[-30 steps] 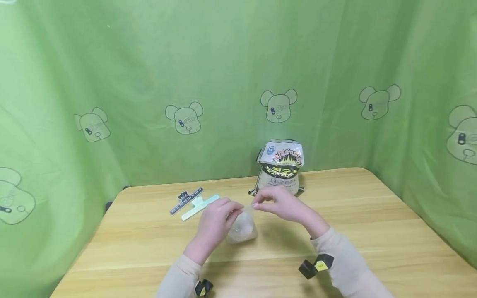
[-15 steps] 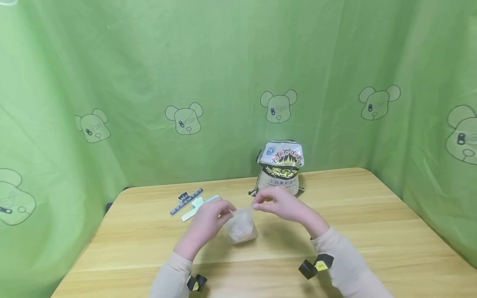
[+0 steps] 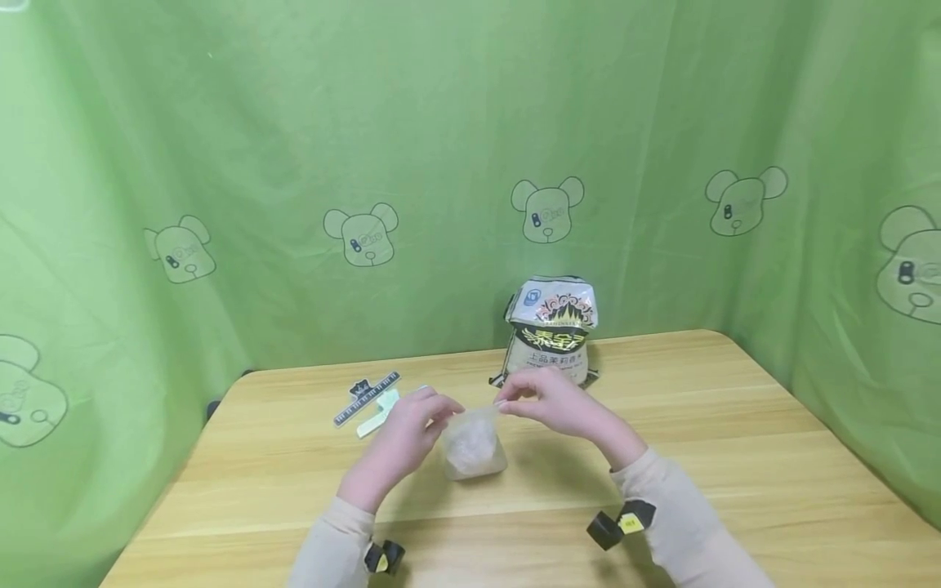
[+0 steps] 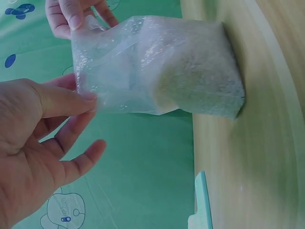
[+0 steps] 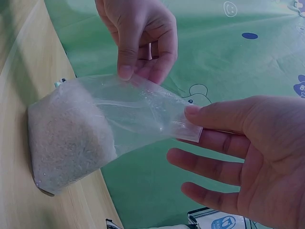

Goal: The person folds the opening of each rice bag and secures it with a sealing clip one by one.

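A clear plastic bag [image 3: 474, 451] stands on the table, its lower part filled with what looks like white rice [image 5: 69, 133]. Its upper part is slack film stretched between both hands. My left hand [image 3: 406, 434] pinches one top corner of the bag between thumb and index finger, the other fingers loosely spread. At the opposite corner my right hand [image 5: 267, 148] pinches the top edge the same way. A black piano-key clip [image 3: 367, 398] and a mint-green clip [image 3: 378, 415] lie beyond the left hand, which partly covers the green one.
A printed rice sack [image 3: 551, 331], its top folded over, stands at the back of the table, just behind my right hand. The wooden table [image 3: 698, 457] extends to either side. Green curtains [image 3: 441, 122] with bear-head outlines surround it at the back and sides.
My left hand has moved left and slightly toward me, away from the right hand, widening the bag's top edge. It now covers more of the green clip. My right hand stays nearly still.
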Demonstrator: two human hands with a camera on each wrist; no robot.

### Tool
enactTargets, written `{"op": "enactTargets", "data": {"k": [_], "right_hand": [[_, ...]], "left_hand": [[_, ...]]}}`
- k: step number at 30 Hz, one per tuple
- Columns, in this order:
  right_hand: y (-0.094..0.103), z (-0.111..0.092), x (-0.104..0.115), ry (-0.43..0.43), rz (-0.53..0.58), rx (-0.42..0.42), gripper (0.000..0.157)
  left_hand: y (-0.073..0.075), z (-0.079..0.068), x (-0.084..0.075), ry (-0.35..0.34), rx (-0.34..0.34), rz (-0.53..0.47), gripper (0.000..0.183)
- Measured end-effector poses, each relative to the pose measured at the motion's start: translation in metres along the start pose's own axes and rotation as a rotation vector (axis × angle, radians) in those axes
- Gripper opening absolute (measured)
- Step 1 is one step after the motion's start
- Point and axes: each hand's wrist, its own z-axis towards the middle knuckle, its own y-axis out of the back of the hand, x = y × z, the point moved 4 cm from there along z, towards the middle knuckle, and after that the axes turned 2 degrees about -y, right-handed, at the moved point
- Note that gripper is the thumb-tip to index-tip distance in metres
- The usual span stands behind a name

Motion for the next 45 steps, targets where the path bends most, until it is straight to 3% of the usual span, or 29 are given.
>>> {"op": "enactTargets", "data": {"k": [9,17,24,30,38,45], "right_hand": [[0.000,0.001,-0.001,-0.011,-0.002,-0.009,0.009],[0.000,0.001,-0.004,-0.018,0.004,-0.007,0.010],[0.000,0.001,-0.004,-0.018,-0.002,-0.010,0.010],[0.000,0.001,-0.002,-0.028,0.003,-0.015,0.008],[0.000,0.001,-0.002,-0.028,0.001,-0.016,0.009],[0.000,0.001,-0.002,-0.022,-0.005,-0.014,0.011]], "left_hand": [[-0.003,-0.001,0.002,-0.021,-0.079,0.082,0.022],[0.005,-0.003,0.009,0.070,-0.019,0.101,0.020],[0.013,-0.004,0.015,0.082,0.023,0.117,0.022],[0.026,-0.006,0.024,0.103,0.013,0.124,0.030],[0.041,-0.010,0.046,0.223,-0.084,0.169,0.030],[0.042,-0.016,0.070,0.370,-0.144,0.210,0.036]]}}
